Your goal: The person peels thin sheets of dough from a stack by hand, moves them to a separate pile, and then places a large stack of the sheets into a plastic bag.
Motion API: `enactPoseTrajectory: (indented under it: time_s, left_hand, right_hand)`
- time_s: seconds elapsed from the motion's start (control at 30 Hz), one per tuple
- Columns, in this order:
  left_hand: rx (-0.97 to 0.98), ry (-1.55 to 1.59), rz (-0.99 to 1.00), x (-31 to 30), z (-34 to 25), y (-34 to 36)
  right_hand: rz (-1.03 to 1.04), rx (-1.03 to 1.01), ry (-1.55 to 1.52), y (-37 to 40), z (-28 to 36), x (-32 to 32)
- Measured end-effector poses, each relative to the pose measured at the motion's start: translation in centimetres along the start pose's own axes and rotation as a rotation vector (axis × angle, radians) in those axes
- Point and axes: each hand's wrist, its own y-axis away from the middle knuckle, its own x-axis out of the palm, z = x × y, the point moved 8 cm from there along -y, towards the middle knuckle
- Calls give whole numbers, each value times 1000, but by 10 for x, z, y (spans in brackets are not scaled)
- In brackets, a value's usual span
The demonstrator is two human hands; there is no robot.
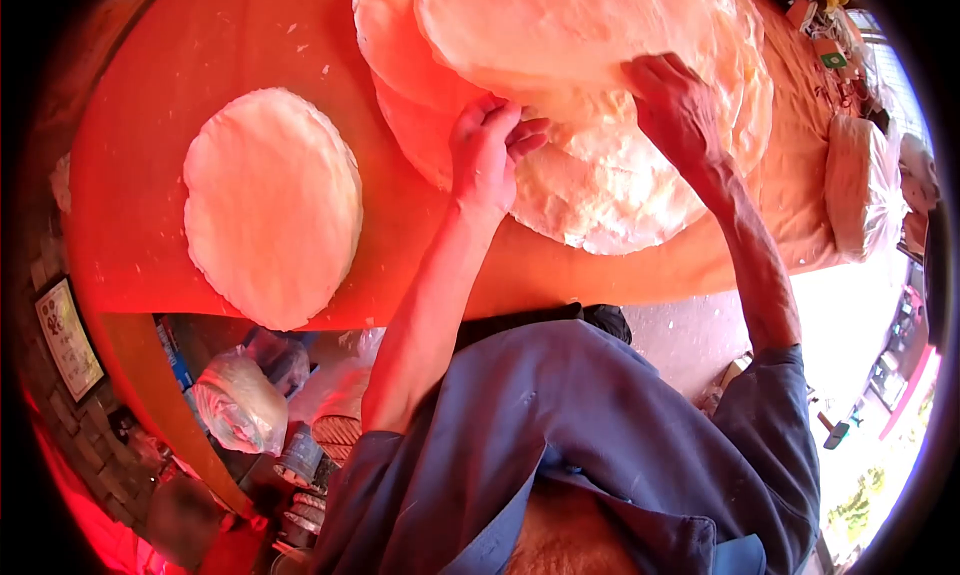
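Several large, round, pale sheets with a soft, wrinkled surface lie overlapped in a pile [600, 200] on the orange-covered table. The top sheet [560, 25] spreads over the far part of the pile. My right hand [675, 105] is closed at the near edge of this top sheet, fingertips bent down and gripping it. My left hand [497, 145] is palm-up beside the same edge, thumb and fingers curled in; whatever is between them, if anything, is too small to make out. Farther left, a separate round pale sheet [275, 205] lies flat, apart from both hands.
The orange-covered table [420, 245] curves across the view, its near edge just before my lap. A plastic-wrapped bundle [860, 185] sits at its right end, with small clutter behind. Below on the left are a bagged pale roll [240, 403] and a framed sheet [69, 339].
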Motion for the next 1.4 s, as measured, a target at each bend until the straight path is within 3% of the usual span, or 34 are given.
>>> enactPoseTrajectory:
  time_s: [0.13,0.2,0.4,0.47,0.53,0.6,0.7,0.77,0.8,0.87,0.93,1.0,1.13,1.27,1.4]
  left_hand:
    - [-166,70,212,9,12,-7]
    - [-156,100,254,11,6,-11]
    - [-108,111,291,30,-3,-8]
    - [-104,76,252,24,-1,-7]
    - [-140,-132,149,7,7,8]
    - [-187,-300,71,-10,17,26]
    - [-203,-278,58,-7,30,39]
    - [-244,-177,67,2,35,39]
    - [-239,-120,89,4,39,37]
    - [-231,-8,129,8,48,34]
    - [-206,42,79,8,53,33]
    - [-168,38,42,12,58,35]
    - [-169,26,10,24,65,38]
    - [-315,-107,90,35,80,34]
    - [-292,-5,152,46,76,29]
  right_hand:
    - [118,5,-12,12,21,37]
    - [19,-53,-16,19,29,23]
    - [-8,-29,74,6,10,39]
    - [108,-77,9,-6,-9,47]
    - [102,-318,865,-28,-17,19]
    - [-269,-126,192,-77,-5,-101]
    - [-46,-178,957,-54,42,-107]
    - [-9,-158,733,-41,36,-89]
    - [-40,-116,251,-24,18,-62]
    - [321,95,198,11,-20,19]
    - [275,52,161,26,-20,33]
    - [76,56,34,22,-19,7]
    - [186,86,91,52,-29,9]
    - [110,84,36,58,-23,-1]
    - [114,11,13,69,-23,-7]
